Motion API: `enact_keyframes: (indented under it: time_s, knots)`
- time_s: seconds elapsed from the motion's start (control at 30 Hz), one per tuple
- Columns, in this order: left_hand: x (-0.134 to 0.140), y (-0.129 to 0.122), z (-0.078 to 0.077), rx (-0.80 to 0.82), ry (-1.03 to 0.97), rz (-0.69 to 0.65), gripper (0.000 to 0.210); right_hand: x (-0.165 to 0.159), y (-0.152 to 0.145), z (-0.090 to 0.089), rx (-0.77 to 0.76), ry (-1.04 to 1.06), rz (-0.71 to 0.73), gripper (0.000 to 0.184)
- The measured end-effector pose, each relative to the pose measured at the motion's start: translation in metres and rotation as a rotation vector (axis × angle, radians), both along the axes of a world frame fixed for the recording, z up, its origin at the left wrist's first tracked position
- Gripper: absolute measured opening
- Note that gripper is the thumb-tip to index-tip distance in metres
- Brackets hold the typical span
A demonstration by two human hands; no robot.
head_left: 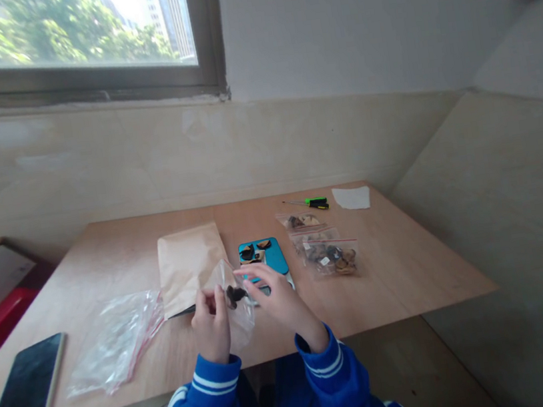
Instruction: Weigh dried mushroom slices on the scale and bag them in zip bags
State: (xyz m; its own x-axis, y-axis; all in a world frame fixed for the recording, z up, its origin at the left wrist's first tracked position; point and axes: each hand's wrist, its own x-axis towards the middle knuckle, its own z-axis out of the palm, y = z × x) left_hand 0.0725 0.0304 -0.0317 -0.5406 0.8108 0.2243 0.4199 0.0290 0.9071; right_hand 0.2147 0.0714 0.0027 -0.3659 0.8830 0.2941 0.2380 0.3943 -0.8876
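My left hand (212, 319) pinches the side of a small clear zip bag (241, 329), which hangs over the table's near part. A dark, shrivelled dried piece (234, 295) shows at the bag, close to my left fingertips; whether it lies inside cannot be made out. My right hand (279, 297) reaches in from the right, index finger and thumb apart, the thumb tip right beside the dark piece. Behind the hands is a small scale with a blue top (273, 255), partly covered by my right fingers. Several dark and pale dried pieces (253, 253) lie on it.
Filled zip bags of dried pieces (332, 255) lie right of the scale. Behind them are screwdrivers (316, 202) and white paper (351, 197). A brown paper sheet or envelope (189, 262), flat clear bags (113, 340) and a phone (25, 393) occupy the left.
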Motion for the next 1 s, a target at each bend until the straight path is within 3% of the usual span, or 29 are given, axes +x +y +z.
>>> enact_keyframes:
  time_s: [0.1,0.23,0.33,0.53,0.83,1.0]
  knots:
    - [-0.003,-0.001,-0.004,-0.003,-0.003,0.019,0.033,0.004,0.021,-0.030,0.109,-0.098,-0.173,0.028]
    - [-0.003,-0.003,-0.007,-0.009,-0.024,0.011,0.033,0.000,0.045,-0.076,0.085,-0.278,-0.301,0.047]
    - [-0.001,-0.005,-0.007,-0.012,-0.038,-0.002,0.033,-0.009,0.052,-0.094,0.091,-0.317,-0.364,0.053]
    - [0.001,-0.007,-0.006,-0.021,-0.057,-0.044,0.033,-0.014,0.058,-0.101,0.070,-0.192,-0.388,0.027]
    - [-0.001,-0.008,-0.009,-0.032,-0.105,-0.053,0.035,-0.005,0.065,-0.100,0.045,-0.104,-0.427,0.028]
    - [-0.003,-0.008,-0.009,-0.043,-0.114,-0.049,0.036,-0.002,0.063,-0.088,0.053,-0.035,-0.466,0.028]
